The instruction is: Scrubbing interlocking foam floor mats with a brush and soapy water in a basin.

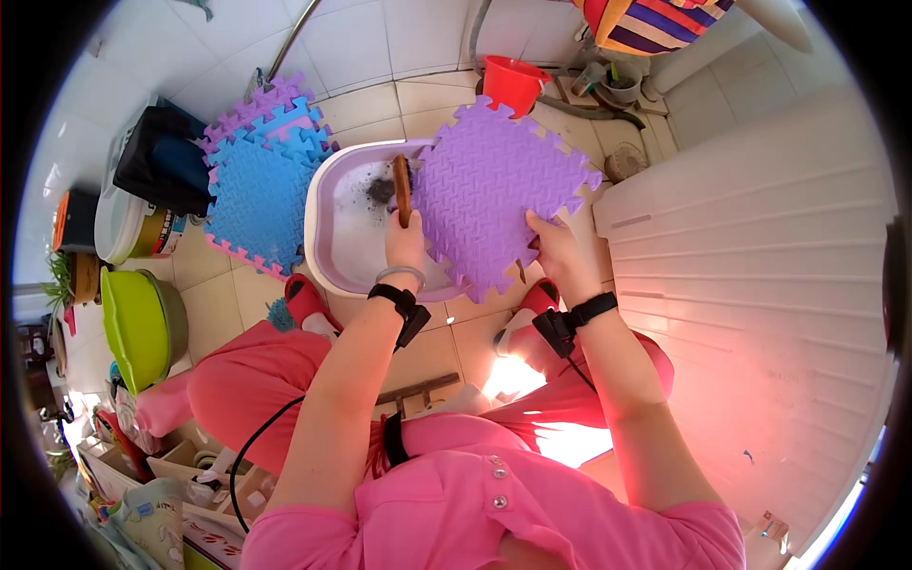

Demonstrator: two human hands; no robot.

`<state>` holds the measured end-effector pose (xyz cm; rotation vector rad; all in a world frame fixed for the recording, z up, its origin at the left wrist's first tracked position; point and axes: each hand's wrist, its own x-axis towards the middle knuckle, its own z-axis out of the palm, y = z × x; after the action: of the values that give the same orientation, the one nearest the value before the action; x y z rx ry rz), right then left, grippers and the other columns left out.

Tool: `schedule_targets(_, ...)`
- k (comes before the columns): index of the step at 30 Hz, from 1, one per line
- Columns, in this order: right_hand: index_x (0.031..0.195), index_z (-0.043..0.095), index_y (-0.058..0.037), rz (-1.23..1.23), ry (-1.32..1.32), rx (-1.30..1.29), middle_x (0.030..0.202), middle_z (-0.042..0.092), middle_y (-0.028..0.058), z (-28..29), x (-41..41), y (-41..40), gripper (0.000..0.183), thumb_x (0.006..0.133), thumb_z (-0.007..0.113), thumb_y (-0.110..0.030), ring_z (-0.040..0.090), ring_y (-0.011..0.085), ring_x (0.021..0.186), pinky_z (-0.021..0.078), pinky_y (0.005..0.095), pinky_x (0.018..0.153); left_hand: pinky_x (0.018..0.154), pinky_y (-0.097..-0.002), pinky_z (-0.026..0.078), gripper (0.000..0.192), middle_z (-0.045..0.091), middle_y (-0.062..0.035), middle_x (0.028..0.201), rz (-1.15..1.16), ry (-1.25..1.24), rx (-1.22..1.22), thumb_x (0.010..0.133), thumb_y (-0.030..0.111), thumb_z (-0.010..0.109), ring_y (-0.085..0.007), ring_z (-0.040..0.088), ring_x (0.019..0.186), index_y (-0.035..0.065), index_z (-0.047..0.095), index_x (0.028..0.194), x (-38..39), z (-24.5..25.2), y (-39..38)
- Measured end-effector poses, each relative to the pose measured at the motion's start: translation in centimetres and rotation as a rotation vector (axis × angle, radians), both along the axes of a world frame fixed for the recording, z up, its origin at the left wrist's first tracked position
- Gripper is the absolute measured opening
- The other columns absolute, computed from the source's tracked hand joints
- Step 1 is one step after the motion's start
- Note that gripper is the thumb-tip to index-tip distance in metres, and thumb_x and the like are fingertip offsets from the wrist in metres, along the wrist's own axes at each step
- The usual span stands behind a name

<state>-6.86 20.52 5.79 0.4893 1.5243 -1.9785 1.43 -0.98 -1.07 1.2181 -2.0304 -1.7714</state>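
My left hand (405, 246) grips a wooden-backed scrubbing brush (402, 187) over a plastic basin (313, 214) of sudsy water (356, 246). The brush stands on edge at the left side of a purple interlocking foam mat tile (499, 185); whether its bristles touch the tile I cannot tell. My right hand (566, 253) pinches the tile's lower right edge, thumb on top and fingers underneath. Tilted, the tile covers the basin's right part. A dark patch (381, 189) shows among the suds beside the brush.
Blue foam tiles (260, 199) and purple ones lean in a stack left of the basin. A red bucket (513, 82) stands behind the tile. Green basins (135, 328) and a lidded tub (121, 224) are at far left. A ribbed white panel (741, 256) borders the right side.
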Motion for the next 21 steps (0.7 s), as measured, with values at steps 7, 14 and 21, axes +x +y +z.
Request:
schedule_targets(7, 0.121, 0.051, -0.003, 0.16, 0.079, -0.025, 0.111, 0.06, 0.0072, 0.6, -0.6, 0.6, 0.041, 0.087, 0.063, -0.023, 0.057, 0.0217, 0.096, 0.0453, 0.0367, 0.083, 0.064, -0.0291, 0.041, 0.029, 0.052, -0.0046, 0.079, 0.061, 0.157, 0.03, 0.08, 0.016, 0.068, -0.0132, 0.048, 0.07, 0.0001, 0.053, 0.098, 0.7, -0.7, -6.7)
schedule_targets(14, 0.117, 0.055, -0.0038, 0.315, 0.065, -0.003, 0.107, 0.06, 0.0048, 1.6, -1.4, 0.8, 0.044, 0.084, 0.068, -0.03, 0.055, 0.018, 0.093, 0.0431, 0.0315, 0.082, 0.061, -0.0274, 0.04, 0.034, 0.048, -0.0011, 0.085, -0.096, 0.232, 0.098, 0.079, 0.013, 0.07, -0.0103, 0.046, 0.072, 0.0047, 0.049, 0.103, 0.2, 1.5, -8.5)
schedule_targets(21, 0.117, 0.052, -0.0007, 0.198, 0.119, -0.014, 0.1, 0.058, 0.0057, 3.7, -1.3, 0.7, 0.051, 0.081, 0.072, -0.031, 0.051, 0.0153, 0.086, 0.0427, 0.0286, 0.073, 0.056, -0.0268, 0.038, 0.04, 0.045, 0.0014, 0.084, -0.134, 0.127, 0.193, 0.073, 0.008, 0.073, -0.0102, 0.047, 0.071, 0.0104, 0.043, 0.1, 1.2, 3.7, -8.6)
